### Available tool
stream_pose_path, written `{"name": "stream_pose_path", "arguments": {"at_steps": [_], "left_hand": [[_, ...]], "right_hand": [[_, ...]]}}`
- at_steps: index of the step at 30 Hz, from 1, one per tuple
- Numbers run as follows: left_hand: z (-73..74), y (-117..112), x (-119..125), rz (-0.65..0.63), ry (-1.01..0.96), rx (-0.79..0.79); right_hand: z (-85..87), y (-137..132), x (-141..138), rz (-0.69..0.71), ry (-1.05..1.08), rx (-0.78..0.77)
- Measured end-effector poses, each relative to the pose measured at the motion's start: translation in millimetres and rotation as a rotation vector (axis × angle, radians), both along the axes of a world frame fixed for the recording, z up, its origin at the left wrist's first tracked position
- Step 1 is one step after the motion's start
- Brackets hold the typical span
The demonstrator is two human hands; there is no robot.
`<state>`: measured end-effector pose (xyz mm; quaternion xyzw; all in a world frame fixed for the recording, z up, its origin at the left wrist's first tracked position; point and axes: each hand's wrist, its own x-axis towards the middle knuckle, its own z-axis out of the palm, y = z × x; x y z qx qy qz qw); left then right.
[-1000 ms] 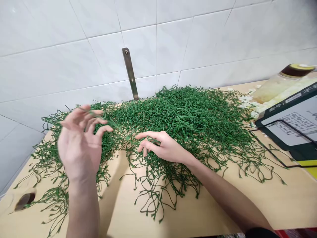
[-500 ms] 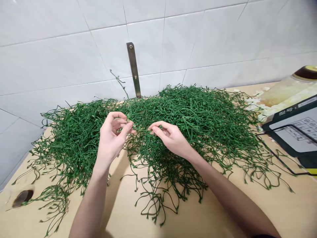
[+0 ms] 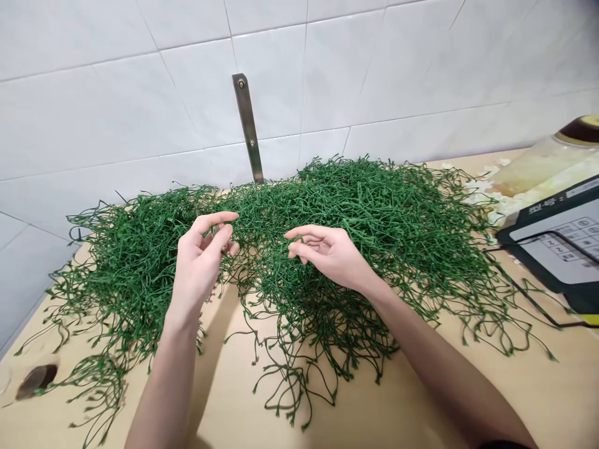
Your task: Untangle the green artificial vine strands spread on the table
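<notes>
The tiled wall [image 3: 116,118] stands behind the desk [image 3: 234,405], whose pale top carries the work. Across the desk lies a heap of green stems [image 3: 365,206], its long axis running left to right, roughly along the wall. The heap has two masses, the larger to the right, joined by a thinner band behind the gap between the hands. A dark-framed item [image 3: 526,265] with a white printed panel stands at the right end, beside the outermost stems.

The left hand [image 3: 199,259] is raised in front of the inner edge of the smaller mass. Its thumb and forefinger stand apart and its other fingers curl; no held stem can be made out. The right hand [image 3: 334,255] is above the front of the larger mass and is the nearer of the two to it; the bulk lies behind and to the right of its fingers. Its thumb and forefinger are close together, with green visible at the gap; whether a stem is pinched there or merely lies behind cannot be told. The fingertips of both hands point inward, well short of touching.

A narrow metal bracket [image 3: 248,128] is fixed upright, slightly tilted, behind the joining band.
</notes>
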<state>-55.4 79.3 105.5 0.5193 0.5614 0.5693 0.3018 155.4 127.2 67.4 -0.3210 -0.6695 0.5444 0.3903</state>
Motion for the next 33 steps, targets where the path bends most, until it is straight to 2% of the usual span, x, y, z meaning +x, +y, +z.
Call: {"name": "stream_pose_path", "arguments": {"at_steps": [4, 7, 10, 13, 19, 22, 27, 33], "left_hand": [[1.0, -2, 1, -0.057, 0.443, 0.026], [-1.6, -2, 8, -0.133, 0.598, 0.035], [-4.9, -2, 17, -0.228, 0.573, 0.027], [-4.9, -3, 20, -0.271, 0.581, 0.03], [5.8, -8, 8, -0.089, 0.5, -0.058], [10.5, -11, 5, -0.055, 0.445, -0.029], [11.7, -16, 17, -0.163, 0.59, 0.002], [0.4, -16, 36, -0.227, 0.593, 0.145]], "right_hand": [[5.5, -1, 5, 0.006, -0.105, 0.092], [8.7, -4, 7, 0.076, -0.115, 0.097], [10.0, -8, 6, 0.153, -0.085, 0.097], [10.2, -9, 5, 0.142, -0.096, 0.159], [5.3, -2, 6, -0.191, -0.28, 0.49], [3.2, -3, 6, -0.254, -0.256, 0.48], [5.8, -12, 0, -0.148, -0.105, 0.365], [14.1, -21, 0, -0.064, -0.068, 0.464]]}}
